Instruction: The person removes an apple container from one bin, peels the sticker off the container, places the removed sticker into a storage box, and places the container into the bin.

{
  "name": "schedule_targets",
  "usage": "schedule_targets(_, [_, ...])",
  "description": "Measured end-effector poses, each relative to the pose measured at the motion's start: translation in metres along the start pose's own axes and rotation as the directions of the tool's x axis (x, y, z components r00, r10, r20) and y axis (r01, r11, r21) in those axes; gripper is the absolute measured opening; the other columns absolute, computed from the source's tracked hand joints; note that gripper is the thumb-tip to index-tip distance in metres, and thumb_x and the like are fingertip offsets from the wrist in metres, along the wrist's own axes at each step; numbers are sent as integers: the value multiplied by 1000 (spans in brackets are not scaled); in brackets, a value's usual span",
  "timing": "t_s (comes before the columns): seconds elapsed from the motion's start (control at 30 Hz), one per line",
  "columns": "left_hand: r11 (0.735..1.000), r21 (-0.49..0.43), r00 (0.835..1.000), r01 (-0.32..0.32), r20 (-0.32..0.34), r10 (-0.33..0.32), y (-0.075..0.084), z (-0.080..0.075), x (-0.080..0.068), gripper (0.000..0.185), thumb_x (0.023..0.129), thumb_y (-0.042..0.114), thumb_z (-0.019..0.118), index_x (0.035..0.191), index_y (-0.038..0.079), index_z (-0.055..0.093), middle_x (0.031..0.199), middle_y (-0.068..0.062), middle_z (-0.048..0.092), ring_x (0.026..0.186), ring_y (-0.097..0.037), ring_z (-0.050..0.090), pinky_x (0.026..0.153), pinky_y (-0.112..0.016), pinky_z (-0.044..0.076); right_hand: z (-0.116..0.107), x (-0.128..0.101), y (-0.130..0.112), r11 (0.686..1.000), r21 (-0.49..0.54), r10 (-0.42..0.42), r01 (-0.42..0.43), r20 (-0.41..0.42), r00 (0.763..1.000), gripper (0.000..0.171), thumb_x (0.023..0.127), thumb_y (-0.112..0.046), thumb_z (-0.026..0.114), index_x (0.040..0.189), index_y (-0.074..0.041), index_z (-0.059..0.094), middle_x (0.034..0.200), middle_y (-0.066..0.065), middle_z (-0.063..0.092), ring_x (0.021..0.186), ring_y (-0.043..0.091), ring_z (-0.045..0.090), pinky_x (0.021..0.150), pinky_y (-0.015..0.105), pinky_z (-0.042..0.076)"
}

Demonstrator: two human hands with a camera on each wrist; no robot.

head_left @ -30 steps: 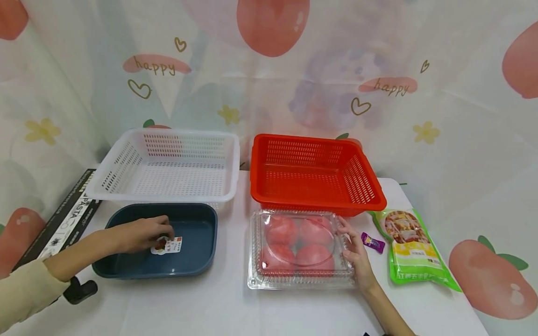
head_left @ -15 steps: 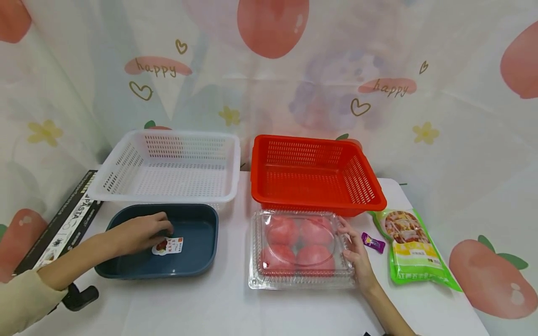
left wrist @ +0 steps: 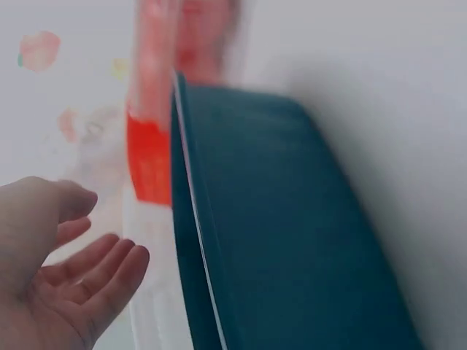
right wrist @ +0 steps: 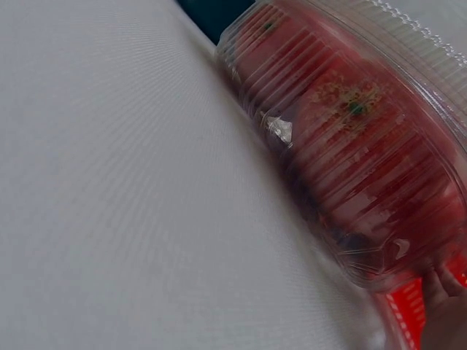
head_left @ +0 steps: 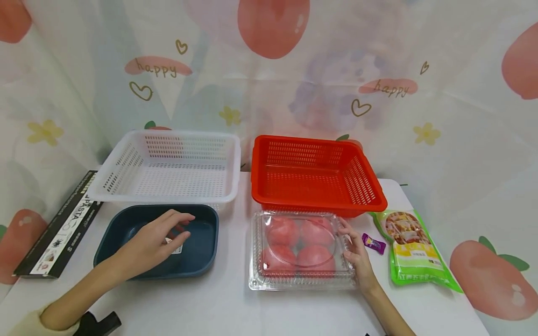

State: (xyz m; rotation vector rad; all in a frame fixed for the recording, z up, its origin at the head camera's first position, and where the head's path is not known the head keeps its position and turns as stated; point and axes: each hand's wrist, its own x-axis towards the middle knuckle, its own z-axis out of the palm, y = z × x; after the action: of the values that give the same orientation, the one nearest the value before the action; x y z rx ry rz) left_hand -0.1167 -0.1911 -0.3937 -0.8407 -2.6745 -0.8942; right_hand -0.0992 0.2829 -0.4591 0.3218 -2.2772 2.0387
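Observation:
My left hand (head_left: 157, 238) hovers over the dark blue tray (head_left: 206, 261), fingers parted and holding nothing. Beneath it, a small white label (head_left: 178, 250) shows in the tray, mostly hidden by the hand. In the left wrist view, the loosely bent fingers of the left hand (left wrist: 87, 270) are beside the tray's rim (left wrist: 193, 197). My right hand (head_left: 356, 254) rests against the right side of a clear plastic box (head_left: 257, 275), its fingertips at the edge. Several red, tomato-like fruits (head_left: 281, 231) fill the closed box. In the right wrist view, fingertips (right wrist: 438, 284) touch the box's end.
Behind stand a white basket (head_left: 185, 189) and a red basket (head_left: 311, 186). A small purple wrapped candy (head_left: 373, 243) and a green food bag (head_left: 416, 247) lie at the right. At the left lies a long black-and-white box (head_left: 63, 233) marked PASTA.
My left hand has risen from the bottom of the blue tray and shifted right, its fingers spreading. The right hand and the plastic box have not moved.

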Motion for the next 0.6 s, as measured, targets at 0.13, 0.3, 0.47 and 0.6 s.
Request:
schedule_targets(0.13, [995,-96,1000,17,-19,-19,13,10,3,42,90,10,68,129,14,53,118,3,58,97,-6,61,75,-20,55,0,0,0,1000,2,-2,2,4,1000,43,90,-11,39,133,-5,37,157,-10,25,136,-3,29,102,11,36])
schedule_targets(0.3, [982,-184,999,35,1,-35,25,19,7,45,92,14,66,134,17,49,124,4,55,103,-8,60,79,-22,55,-1,1,0,1000,-11,2,-2,3,1000,44,90,-11,39,134,-5,37,158,-10,25,137,-1,28,103,10,34])
schedule_targets(0.47, [972,-233,1000,19,21,-15,35,25,10,45,93,15,65,135,16,48,126,-3,55,103,-15,62,80,-23,56,-2,1,1,1000,-12,8,-8,7,1000,45,90,-11,40,134,-6,38,159,-7,24,141,1,23,103,12,28])
schedule_targets(0.6, [957,-283,997,69,53,-56,46,29,14,51,95,22,62,141,18,40,135,-4,49,108,-16,60,84,-24,55,-2,1,0,1000,-20,19,-19,2,1000,44,90,-12,40,134,-7,39,158,-9,24,139,-1,24,102,10,30])
